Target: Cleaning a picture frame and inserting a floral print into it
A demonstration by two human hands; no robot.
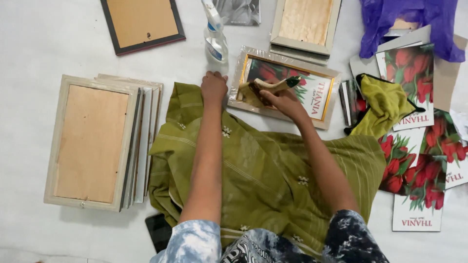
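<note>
A silver and gold picture frame with a red flower print lies face up on the floor in front of me. My right hand rests on its glass and grips a crumpled cloth or paper wad. My left hand is closed into a fist and presses down just left of the frame, at the edge of the olive green fabric spread over my lap.
A stack of frames lies face down at left. A spray bottle stands behind the frame. More frames, a purple bag, a yellow-green cloth and flower prints lie around. A dark phone sits by my knee.
</note>
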